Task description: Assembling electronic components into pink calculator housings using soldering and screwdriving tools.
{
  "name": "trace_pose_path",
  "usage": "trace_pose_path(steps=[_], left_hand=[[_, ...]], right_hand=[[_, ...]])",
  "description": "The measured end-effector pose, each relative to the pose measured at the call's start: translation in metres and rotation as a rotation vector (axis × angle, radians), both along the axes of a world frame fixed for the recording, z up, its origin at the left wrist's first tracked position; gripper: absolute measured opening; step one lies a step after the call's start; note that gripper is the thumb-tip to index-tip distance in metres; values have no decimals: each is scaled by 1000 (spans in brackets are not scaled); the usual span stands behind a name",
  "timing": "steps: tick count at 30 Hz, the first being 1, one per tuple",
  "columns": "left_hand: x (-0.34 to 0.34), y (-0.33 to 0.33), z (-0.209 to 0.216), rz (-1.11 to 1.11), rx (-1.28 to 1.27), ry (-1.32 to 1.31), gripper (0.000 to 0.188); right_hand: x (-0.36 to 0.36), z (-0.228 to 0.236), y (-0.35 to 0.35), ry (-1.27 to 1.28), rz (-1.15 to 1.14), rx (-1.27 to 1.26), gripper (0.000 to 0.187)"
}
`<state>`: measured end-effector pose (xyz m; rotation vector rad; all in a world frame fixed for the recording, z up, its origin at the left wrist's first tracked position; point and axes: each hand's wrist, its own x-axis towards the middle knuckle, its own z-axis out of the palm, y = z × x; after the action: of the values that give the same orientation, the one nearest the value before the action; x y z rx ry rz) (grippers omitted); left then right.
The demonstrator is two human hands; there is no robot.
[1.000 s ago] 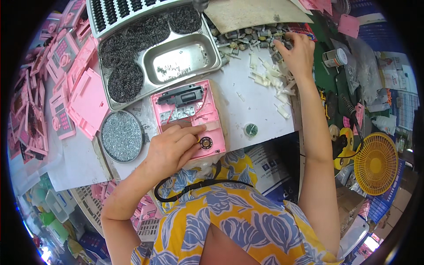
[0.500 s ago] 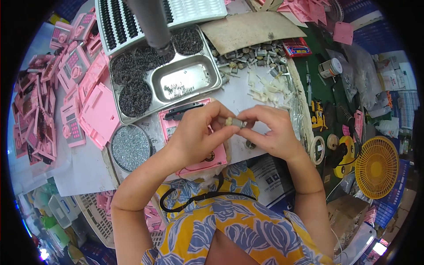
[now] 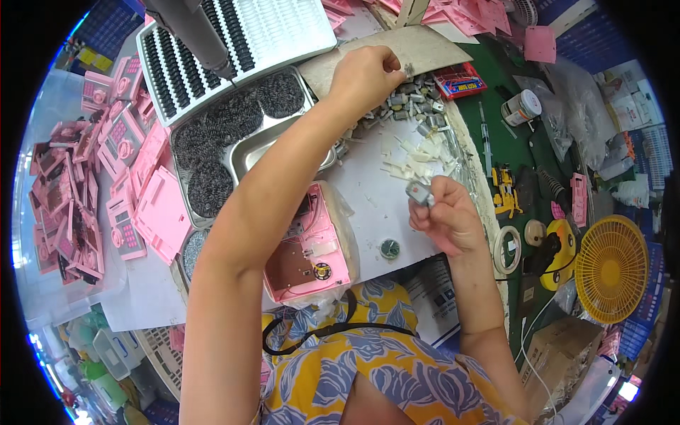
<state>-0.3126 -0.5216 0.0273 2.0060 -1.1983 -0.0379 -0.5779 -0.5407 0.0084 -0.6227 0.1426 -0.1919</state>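
Note:
My right hand (image 3: 453,216) pinches a small grey motor (image 3: 418,191) between thumb and fingers, over the white table. My left hand (image 3: 365,76) is stretched far forward over a tan board (image 3: 439,48). Its fingers are curled together beside a small dark cluster of bits (image 3: 409,69) on the board; what they hold, if anything, is too small to make out. An open pink plastic case (image 3: 333,237) with wires and a round black part lies in front of me, partly behind my left forearm. Loose grey motors (image 3: 425,106) and white plastic parts (image 3: 411,157) lie beyond my right hand.
A metal tray (image 3: 244,152) of black springs and a white rack (image 3: 283,28) stand at the far left, below a hanging screwdriver (image 3: 195,35). Pink housings (image 3: 67,205) pile up at the left. A small round green-topped piece (image 3: 389,248) and a yellow fan (image 3: 610,269) are right.
My hands have parted. The left one has moved forward to the tan board; the right one has drawn right with the motor. The pink case is now less covered.

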Motion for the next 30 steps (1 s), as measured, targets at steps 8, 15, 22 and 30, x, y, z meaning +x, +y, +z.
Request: trace_pose_path(steps=[8,15,22,30], left_hand=[[-14,-34,-10,150,104,3,29],[-8,-21,-10,85,1,24,23],[-11,34,-5,64,-225,31,23],[-77,171,17,-190,-291,1310,22]], right_hand=[[-54,-7,-14,70,-88,-74,16],[-58,2,-12,226,-105,-262,24],[-48,16,8,321,-41,-673,46],[-24,3,21,349,-22,-896,46]])
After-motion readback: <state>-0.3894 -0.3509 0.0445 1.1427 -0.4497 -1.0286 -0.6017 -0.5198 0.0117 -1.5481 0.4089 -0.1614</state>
